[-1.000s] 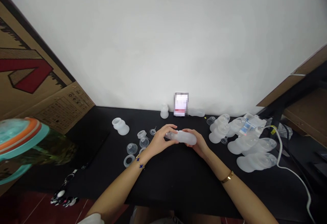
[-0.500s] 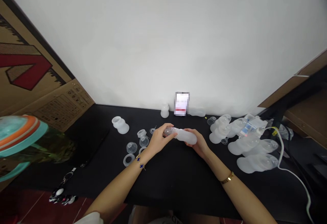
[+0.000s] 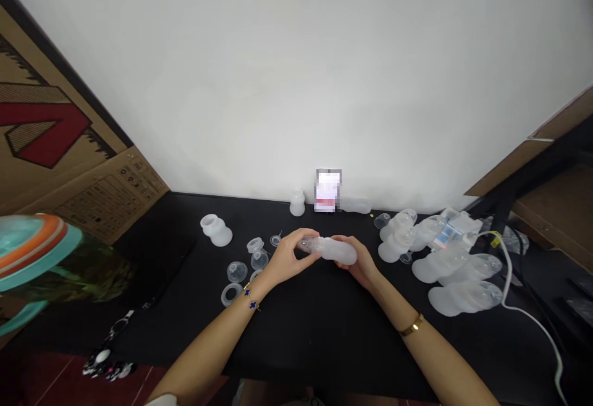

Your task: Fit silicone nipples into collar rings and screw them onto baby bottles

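Note:
Both my hands hold a frosted plastic bottle [image 3: 338, 250] level above the black table, its clear tapered end pointing left. My left hand [image 3: 293, 256] grips that clear end, and my right hand [image 3: 360, 262] wraps the frosted body from below. Left of my hands lie a frosted bottle body [image 3: 217, 231], clear domed caps [image 3: 236, 272], and a clear ring [image 3: 231, 295].
Several frosted bottles [image 3: 445, 267] are heaped at the right, beside a white cable [image 3: 532, 313]. A small bottle [image 3: 297, 204] and a pixelated card [image 3: 327, 191] stand by the white wall. A teal-and-orange object [image 3: 28, 251] intrudes at left, before a cardboard box [image 3: 69, 115].
My left hand has shifted on the bottle's clear end, which now shows more past my fingers. The whole view has drifted slightly.

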